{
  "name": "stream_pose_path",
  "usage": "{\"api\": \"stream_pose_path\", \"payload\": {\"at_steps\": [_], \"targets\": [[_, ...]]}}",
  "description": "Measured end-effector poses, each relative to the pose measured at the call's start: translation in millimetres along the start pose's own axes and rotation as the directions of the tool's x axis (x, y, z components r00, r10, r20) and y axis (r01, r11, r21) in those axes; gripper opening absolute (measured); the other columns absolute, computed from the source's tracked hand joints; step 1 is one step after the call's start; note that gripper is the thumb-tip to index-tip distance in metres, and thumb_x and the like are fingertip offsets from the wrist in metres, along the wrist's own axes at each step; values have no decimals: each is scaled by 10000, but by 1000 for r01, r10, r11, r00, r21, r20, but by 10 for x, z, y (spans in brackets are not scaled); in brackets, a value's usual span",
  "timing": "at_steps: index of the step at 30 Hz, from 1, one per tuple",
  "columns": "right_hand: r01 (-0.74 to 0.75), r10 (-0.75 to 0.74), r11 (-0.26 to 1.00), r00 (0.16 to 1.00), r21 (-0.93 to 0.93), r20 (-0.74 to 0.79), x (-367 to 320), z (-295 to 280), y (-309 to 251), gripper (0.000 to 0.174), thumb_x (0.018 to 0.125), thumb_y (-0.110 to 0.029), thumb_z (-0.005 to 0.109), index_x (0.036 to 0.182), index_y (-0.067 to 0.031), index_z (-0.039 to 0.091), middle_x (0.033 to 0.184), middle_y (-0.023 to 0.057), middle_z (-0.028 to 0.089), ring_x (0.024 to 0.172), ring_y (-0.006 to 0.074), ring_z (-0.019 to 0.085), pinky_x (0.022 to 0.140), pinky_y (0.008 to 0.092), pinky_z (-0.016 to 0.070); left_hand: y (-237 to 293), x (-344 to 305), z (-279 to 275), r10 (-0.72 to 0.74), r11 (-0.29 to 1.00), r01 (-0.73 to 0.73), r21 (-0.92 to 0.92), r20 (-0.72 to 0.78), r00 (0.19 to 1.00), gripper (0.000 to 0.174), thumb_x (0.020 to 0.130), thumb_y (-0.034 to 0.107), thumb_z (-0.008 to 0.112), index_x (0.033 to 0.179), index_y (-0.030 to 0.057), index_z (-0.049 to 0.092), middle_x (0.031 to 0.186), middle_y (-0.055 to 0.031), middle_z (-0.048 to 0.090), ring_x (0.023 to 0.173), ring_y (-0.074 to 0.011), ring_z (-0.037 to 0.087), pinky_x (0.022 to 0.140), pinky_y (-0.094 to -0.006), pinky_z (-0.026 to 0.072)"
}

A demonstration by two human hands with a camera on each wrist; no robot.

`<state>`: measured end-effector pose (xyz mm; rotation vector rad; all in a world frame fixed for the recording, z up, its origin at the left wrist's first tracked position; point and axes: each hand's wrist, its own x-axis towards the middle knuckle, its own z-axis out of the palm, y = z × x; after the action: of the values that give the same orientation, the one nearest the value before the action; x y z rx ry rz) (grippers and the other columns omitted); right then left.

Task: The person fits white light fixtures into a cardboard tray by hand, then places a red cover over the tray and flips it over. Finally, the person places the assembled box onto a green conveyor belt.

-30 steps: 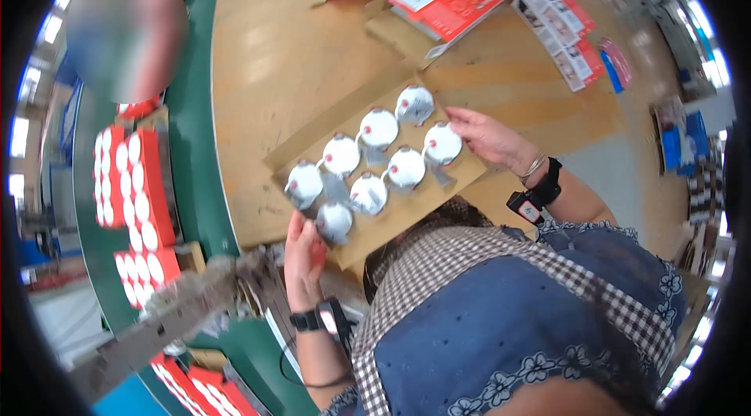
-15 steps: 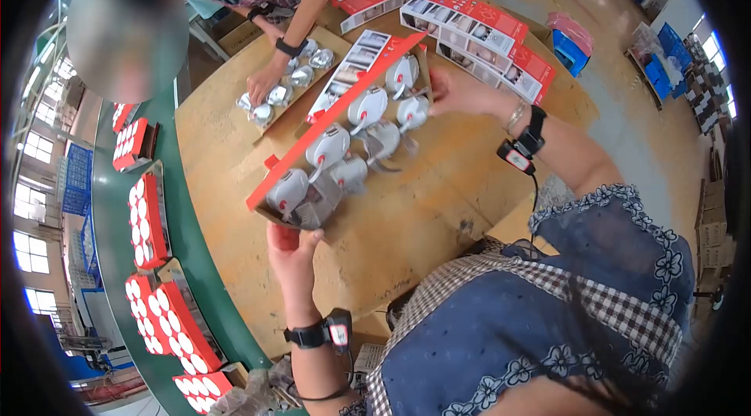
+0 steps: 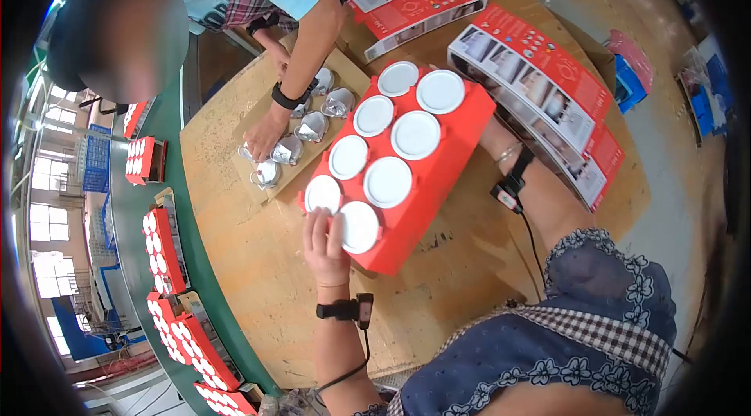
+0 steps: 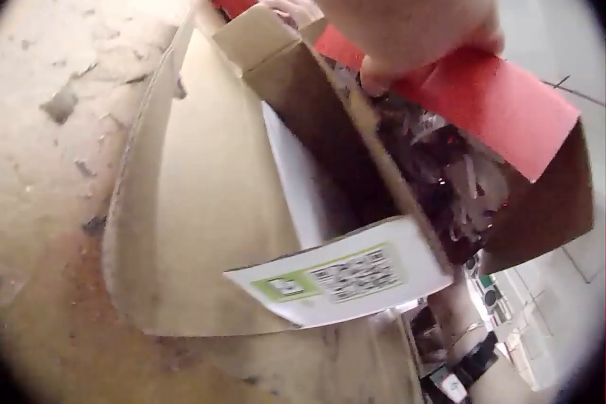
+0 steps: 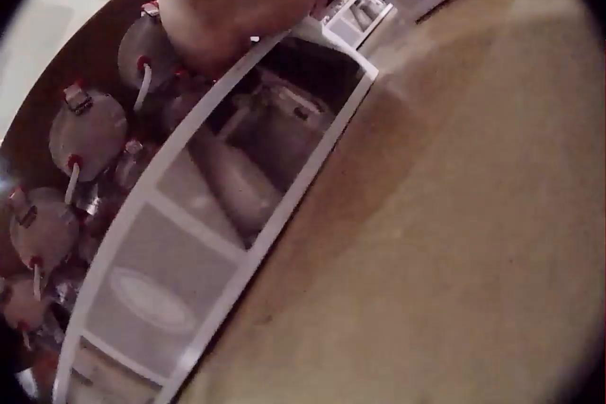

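A red carton (image 3: 438, 181) with two rows of white round discs (image 3: 415, 135) on its top panel is held tilted over the wooden table (image 3: 258, 259). My left hand (image 3: 326, 252) grips its near left corner, fingers lying over the discs there. In the left wrist view the thumb and fingers pinch the red panel (image 4: 511, 110), and a cardboard flap with a printed code (image 4: 350, 276) stands open below. My right hand (image 3: 493, 138) holds the far right side, its fingers hidden behind the carton. Discs with red clips (image 5: 87, 134) show from behind in the right wrist view.
Across the table another person's hand (image 3: 267, 134) touches silver-wrapped pieces in a cardboard tray (image 3: 270, 193). Printed red boxes (image 3: 540, 75) lie at the right and back. A green conveyor (image 3: 227, 310) at the left bears several red cartons (image 3: 188, 342).
The tray with the discs has turned over: the cords and clips faced me, now the red panel with white disc faces does. My left fingers have moved onto the panel's front.
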<state>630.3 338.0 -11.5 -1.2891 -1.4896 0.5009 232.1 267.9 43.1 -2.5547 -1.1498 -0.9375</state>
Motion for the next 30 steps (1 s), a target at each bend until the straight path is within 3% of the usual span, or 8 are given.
{"api": "stream_pose_path", "payload": {"at_steps": [6,10,12,15,16,18,20,30], "targets": [[-273,273,921,961,279,40,-440,-333,14,527,1028,-215,599,1494,6,491,1483,145,572,1347,226,559,1157,366,427,132,-76,10,58,994,-63,86,66,996,391,803,4,736,1181,99,709,1256,-117,613,1175,-369,612,1012,-518,557],[-213,464,334,885,918,36,-677,-358,-110,496,1072,-202,444,1507,35,463,1491,164,549,1374,257,525,1166,384,413,239,1,-206,-33,990,5,138,200,979,414,836,10,717,1213,181,730,1324,-123,603,1224,-355,597,1055,-547,520],[-330,358,862,934,384,-1,-584,-309,-372,540,1077,-227,364,1539,48,409,1538,160,492,1420,256,468,1195,408,370,196,-83,-384,-99,976,47,211,243,965,463,839,1,683,1262,184,718,1427,-184,538,1318,-392,539,1100,-567,475],[-272,241,55,937,961,252,-632,-381,-423,667,1100,-416,302,1564,60,352,1599,186,401,1490,284,373,1259,430,246,410,-124,-597,-365,927,373,23,269,891,656,814,-105,621,1425,133,587,1538,-232,424,1421,-439,435,1180,-507,388],[-311,352,440,923,843,157,-650,-409,-452,693,1075,-429,416,1559,64,357,1592,178,416,1490,281,375,1251,429,258,506,-219,-554,-467,866,493,-77,222,856,756,815,-136,595,1519,122,496,1592,-227,371,1456,-448,395,1213,-466,348],[-428,416,582,887,691,199,-857,-717,-199,614,1043,-289,566,1541,34,407,1558,139,474,1459,248,420,1227,403,300,666,-288,-394,-838,78,680,-729,321,441,810,955,8,570,1649,116,167,1629,-227,317,1481,-347,392,1215,-460,345],[-459,460,601,868,654,186,-887,-669,-167,575,1049,-271,556,1529,22,432,1548,127,487,1439,237,441,1215,402,317,674,-354,-590,-710,-555,416,-720,671,215,741,1069,295,544,1653,130,119,1618,-220,339,1434,-329,452,1188,-448,387],[-500,515,482,826,719,229,-984,-906,4,550,1052,-270,536,1519,7,451,1526,107,505,1422,219,456,1200,401,337,835,-346,-39,-357,-866,210,-454,856,375,656,939,347,749,1471,72,481,1444,-120,586,1317,-266,578,1101,-483,501]]}}
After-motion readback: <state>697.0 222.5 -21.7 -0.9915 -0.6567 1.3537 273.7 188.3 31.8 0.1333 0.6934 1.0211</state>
